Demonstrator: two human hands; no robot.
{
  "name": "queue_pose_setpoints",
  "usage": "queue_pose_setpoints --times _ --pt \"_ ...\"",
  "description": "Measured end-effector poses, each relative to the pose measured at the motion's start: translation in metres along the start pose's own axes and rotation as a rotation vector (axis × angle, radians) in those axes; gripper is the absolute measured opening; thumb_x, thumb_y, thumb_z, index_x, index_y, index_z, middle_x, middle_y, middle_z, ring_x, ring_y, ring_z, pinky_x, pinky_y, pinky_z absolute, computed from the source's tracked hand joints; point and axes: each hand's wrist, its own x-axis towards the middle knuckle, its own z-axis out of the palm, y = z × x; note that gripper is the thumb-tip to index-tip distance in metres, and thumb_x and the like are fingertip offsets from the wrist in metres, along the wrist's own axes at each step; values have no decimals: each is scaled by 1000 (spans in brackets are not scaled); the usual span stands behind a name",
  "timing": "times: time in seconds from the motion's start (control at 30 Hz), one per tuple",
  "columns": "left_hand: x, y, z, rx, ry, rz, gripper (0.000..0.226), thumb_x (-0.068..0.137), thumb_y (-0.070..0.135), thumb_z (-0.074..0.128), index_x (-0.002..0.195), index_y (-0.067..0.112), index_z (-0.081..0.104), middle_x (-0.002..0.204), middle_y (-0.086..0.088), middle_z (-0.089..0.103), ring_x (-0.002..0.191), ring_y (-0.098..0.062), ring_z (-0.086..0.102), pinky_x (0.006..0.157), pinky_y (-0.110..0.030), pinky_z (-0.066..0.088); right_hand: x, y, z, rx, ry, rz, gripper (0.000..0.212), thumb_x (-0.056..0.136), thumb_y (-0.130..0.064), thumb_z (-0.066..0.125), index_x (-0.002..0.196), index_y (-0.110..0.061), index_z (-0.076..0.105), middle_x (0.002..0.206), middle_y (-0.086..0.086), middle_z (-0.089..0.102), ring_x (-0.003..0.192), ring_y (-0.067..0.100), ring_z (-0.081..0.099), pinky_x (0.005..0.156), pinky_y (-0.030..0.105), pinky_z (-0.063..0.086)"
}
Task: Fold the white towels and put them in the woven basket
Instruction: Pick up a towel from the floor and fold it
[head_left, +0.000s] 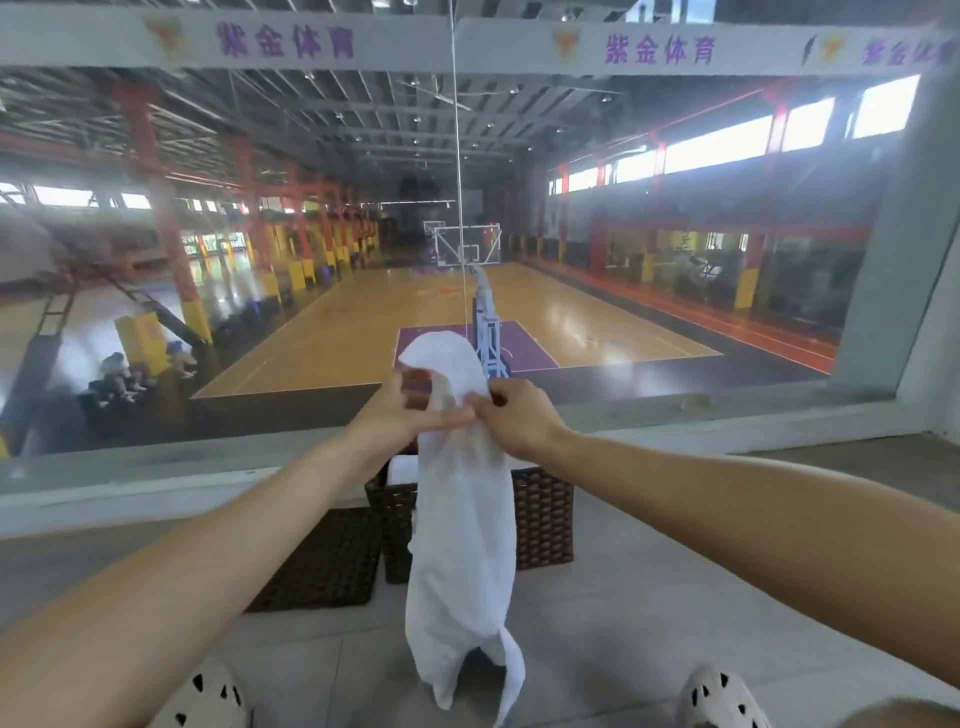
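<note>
1. White towel: it hangs straight down from my grip with its long axis upright. Its loose lower end trails nearest me, between my two perforated shoes. A short flap stands up above my fingers.
2. Grip: my left hand and right hand are close together, almost touching. Both pinch the towel near its top, left on the left edge and right on the right. Motion blur hides the exact finger positions.
3. Woven basket: it sits below and just beyond my grip, directly behind the hanging towel. I judge neither hand to be nearer to it. The towel isn't folded yet, so it should be spread and folded first, and then it goes forward and down.
4. Count: one towel in hand, and one white roll at the basket's left, which looks like a second towel. There is one basket and one flat woven panel, lower left of my grip.
5. Farthest is the window glass.
</note>
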Motion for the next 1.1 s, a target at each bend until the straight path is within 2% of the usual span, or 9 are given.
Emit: queue_pose_setpoints --times 0.13,0.3,0.4,0.53,0.67,0.9,0.97,1.07,1.1 --pt "-22 -59 7 215 -87 -20 53 64 52 99 101 19 80 101 -4 82 101 -30 77 94 -57 61 -18 18 19 154 7 77 33 111 -40 47 109 -12 65 101 10 72 89 27 69 71 37 51" --pt "-27 -46 11 302 56 217 56 80 57 83 87 6 60 75 -4 60 69 -25 54 68 -39 41 -30 44 4 257 94 190 20 93 -27 61 110 -17 65 99 3 71 90 26 70 78 40 58" --pt "-38 -31 14 413 27 417 49 98 36 79 76 9 44 68 7 40 65 -13 33 63 -35 24 -31 44 -9 376 -21 258 54 71 -58 85 113 -24 75 107 -2 78 99 20 75 92 43 61" --pt "-48 -23 12 603 0 526 38 98 19 75 76 27 45 67 8 47 64 -13 38 62 -37 30 -38 47 -5 158 -47 283 40 80 -41 87 103 -11 75 96 0 75 87 19 72 72 31 55" --pt "-48 -22 -1 740 182 413 31 97 34 76 84 31 49 69 8 58 64 -16 53 57 -38 36 -38 47 -22 -16 64 172 16 92 -26 63 88 -11 67 83 5 66 78 27 61 63 33 46" --pt "-46 -16 -20 868 320 58 50 98 68 59 77 24 68 72 5 69 72 -22 70 58 -31 43 -40 44 -38 37 141 87 23 98 -13 55 75 -17 60 68 -2 54 64 20 45 54 28 35" --pt "-45 -16 -16 825 209 53 41 83 72 77 99 34 72 94 14 73 89 -17 70 66 -32 47 -39 41 -35 64 125 53 19 97 -14 62 79 -17 69 69 -3 60 64 18 50 54 27 39" --pt "-49 -9 5 545 -41 122 102 65 50 102 151 37 50 143 19 58 124 -6 55 96 -32 49 -35 37 -29 96 63 5 7 92 -17 80 87 -18 76 72 -8 71 66 11 63 63 26 50" --pt "-48 -8 12 496 -57 176 92 68 44 102 148 36 56 140 18 61 119 -2 56 96 -30 49 -35 36 -27 105 49 -1 11 89 -19 86 86 -20 76 67 -10 71 63 8 64 64 27 52"
